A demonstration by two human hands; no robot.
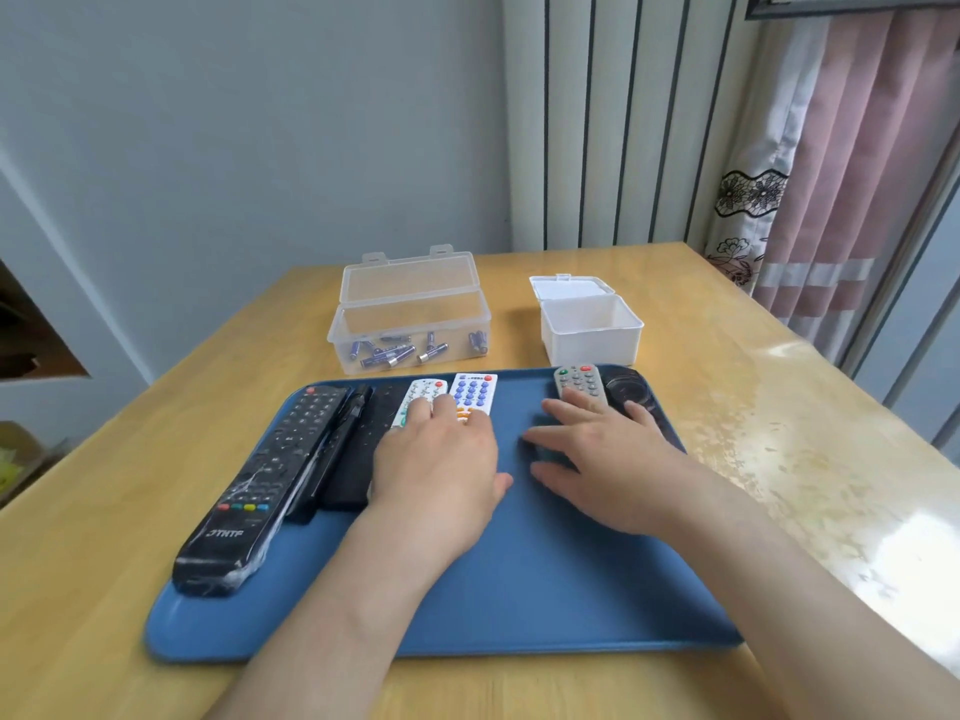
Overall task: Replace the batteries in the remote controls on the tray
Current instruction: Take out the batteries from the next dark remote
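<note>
Blue tray [519, 589] on the wooden table [104, 563], remote controls lined along its 9-to-12 o'clock side: a long black remote [270, 475] at 9, two white remotes [470, 394] near 12, a grey remote [579, 384] at 1. Left hand [441, 465] spread flat, loose, fingers over the white pair; right hand [597, 459] spread flat, grasping nothing, fingertips touching the grey one. Beyond, at 11, a clear box [410, 314] holding batteries [405, 351]; at 1, a white box [589, 327].

Two bare forearms reach forward. The left hand [441, 459] lies palm down, fingers extended; the right hand [597, 459] lies flat beside it, fingers spread.
</note>
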